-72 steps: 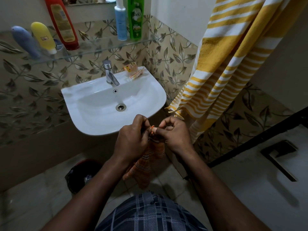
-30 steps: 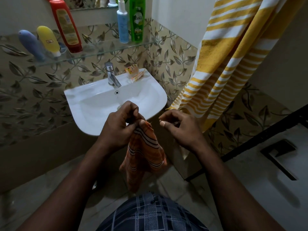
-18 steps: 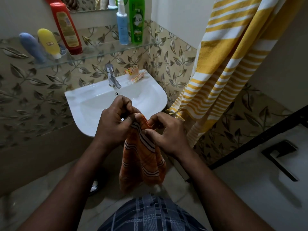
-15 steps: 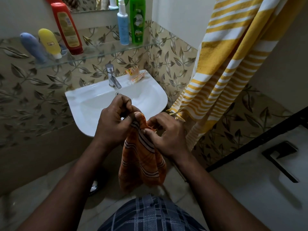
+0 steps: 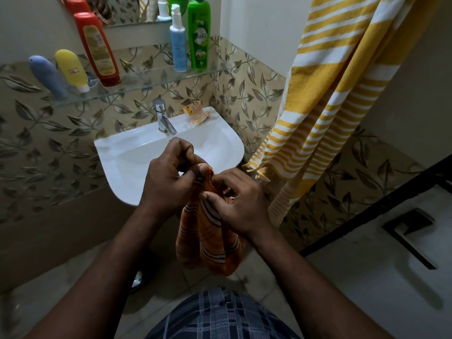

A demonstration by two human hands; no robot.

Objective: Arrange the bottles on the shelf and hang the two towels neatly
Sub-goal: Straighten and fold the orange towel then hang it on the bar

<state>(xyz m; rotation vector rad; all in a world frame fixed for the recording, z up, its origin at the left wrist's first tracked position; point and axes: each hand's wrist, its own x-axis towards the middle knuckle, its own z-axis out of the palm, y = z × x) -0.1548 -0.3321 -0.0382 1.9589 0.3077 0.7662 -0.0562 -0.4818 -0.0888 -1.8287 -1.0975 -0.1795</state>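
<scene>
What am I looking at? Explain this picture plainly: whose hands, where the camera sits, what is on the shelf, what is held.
No machine here: a person's two bare hands, filmed by a wide-angle camera worn on the head, looking down. The left hand and right hand both pinch the top of an orange striped cloth towel, hanging before a white ceramic washbasin. The glass wall shelf carries five plastic bottles: grey-blue, yellow, red, pale blue, green. A yellow-and-white striped towel hangs on the right.
</scene>
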